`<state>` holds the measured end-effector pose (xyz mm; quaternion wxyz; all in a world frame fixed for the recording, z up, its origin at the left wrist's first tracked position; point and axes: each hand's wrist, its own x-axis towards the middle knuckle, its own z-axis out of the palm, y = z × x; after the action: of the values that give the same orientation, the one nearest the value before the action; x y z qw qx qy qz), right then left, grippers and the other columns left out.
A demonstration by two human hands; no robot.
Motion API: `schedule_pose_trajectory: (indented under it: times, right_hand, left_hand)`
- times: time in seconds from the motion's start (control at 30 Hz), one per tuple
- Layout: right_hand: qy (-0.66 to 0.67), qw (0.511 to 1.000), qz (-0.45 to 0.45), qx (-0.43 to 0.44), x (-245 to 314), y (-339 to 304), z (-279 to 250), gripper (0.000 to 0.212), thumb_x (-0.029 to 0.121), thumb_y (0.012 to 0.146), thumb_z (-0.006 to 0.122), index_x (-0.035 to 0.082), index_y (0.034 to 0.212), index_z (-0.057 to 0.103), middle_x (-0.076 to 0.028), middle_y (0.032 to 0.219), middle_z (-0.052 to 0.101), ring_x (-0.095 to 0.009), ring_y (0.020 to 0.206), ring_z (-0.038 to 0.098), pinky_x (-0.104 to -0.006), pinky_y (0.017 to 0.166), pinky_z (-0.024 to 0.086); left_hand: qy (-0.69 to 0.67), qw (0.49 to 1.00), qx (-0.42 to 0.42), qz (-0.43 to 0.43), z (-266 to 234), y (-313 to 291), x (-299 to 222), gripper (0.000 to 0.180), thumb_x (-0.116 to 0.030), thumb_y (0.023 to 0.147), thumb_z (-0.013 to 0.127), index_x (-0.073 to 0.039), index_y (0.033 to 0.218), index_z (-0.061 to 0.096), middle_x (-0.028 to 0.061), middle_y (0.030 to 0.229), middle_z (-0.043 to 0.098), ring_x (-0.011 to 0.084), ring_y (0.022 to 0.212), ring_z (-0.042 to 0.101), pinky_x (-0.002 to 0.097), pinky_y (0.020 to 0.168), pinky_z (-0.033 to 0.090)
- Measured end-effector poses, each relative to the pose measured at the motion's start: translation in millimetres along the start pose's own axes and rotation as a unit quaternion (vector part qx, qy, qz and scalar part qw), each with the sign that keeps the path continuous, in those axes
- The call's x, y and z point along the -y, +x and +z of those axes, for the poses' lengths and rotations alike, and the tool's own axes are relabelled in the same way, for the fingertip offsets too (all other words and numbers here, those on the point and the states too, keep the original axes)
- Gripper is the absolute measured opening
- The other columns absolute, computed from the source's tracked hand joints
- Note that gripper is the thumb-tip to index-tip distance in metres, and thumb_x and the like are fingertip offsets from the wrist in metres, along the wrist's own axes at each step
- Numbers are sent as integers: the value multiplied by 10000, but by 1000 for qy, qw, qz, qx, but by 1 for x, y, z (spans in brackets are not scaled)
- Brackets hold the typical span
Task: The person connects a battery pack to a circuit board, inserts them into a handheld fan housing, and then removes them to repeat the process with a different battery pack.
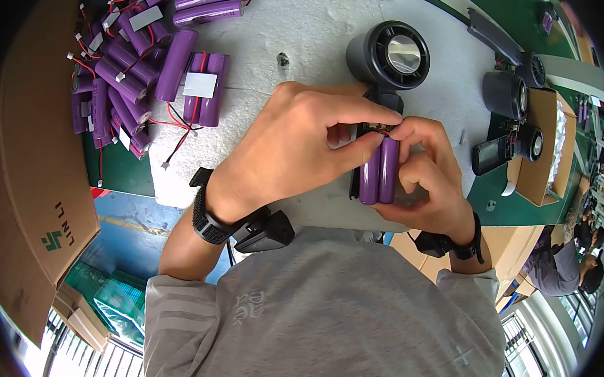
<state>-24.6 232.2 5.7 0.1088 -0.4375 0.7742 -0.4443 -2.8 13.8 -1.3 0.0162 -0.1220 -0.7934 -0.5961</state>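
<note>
In front of me lies a black handheld fan (366,51), its round head pointing away and its handle open toward me. A purple twin-cell battery pack (379,172) sits in or over the handle, with a bit of circuit board and red wire showing at its upper end. My left hand (305,137) bends over that upper end, thumb and forefinger curled close to the wire; whatever lies between them is hidden. From the right, my right hand (431,172) grips the pack and handle, forefinger and thumb near the board.
A heap of purple battery packs (126,74) with leads lies at the left, beside a large cardboard box (34,151). White foam (269,41) covers the green table. More fan parts (505,94) and a small open carton (539,154) stand at the right. A person (564,260) is further off.
</note>
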Motion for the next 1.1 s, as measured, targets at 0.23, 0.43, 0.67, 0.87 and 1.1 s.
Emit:
schedule_pose_trajectory:
  times: [0.23,0.43,0.67,0.87,1.1]
  right_hand:
    - [1,1000,19,-9,0,-2,2,483,-1,527,870,102,709,435,-206,1222,489,-198,844,550,-323,754,454]
    - [28,999,-18,-40,-1,5,3,424,-31,551,846,71,701,463,-164,1196,489,-149,685,525,-273,493,437]
    - [23,998,-21,-52,-2,1,7,421,-40,557,838,76,702,460,-178,1194,480,-144,686,521,-255,479,420]
    - [12,998,-24,-58,-2,0,10,423,-37,558,841,76,699,458,-184,1194,472,-151,686,523,-256,476,420]
    - [-16,999,11,-47,6,0,7,403,-8,572,851,65,745,494,-168,1206,461,-175,724,542,-294,519,455]
  left_hand:
    - [5,1000,6,-6,-1,0,-2,238,-67,741,738,-77,979,728,79,763,666,196,601,639,295,564,518]
    - [1,1000,17,-5,-4,1,0,332,-35,709,783,-94,1031,727,64,816,682,154,629,639,272,582,520]
    - [9,999,36,-16,-6,-1,-2,428,-55,653,849,-105,1060,725,52,833,687,137,643,633,264,590,518]
    - [7,999,45,-21,-4,-2,0,455,-74,637,864,-114,1068,725,38,810,677,136,625,613,257,578,503]
    - [-8,998,46,-46,-7,2,-2,394,-80,636,839,-111,1011,721,69,785,678,183,612,628,293,583,515]
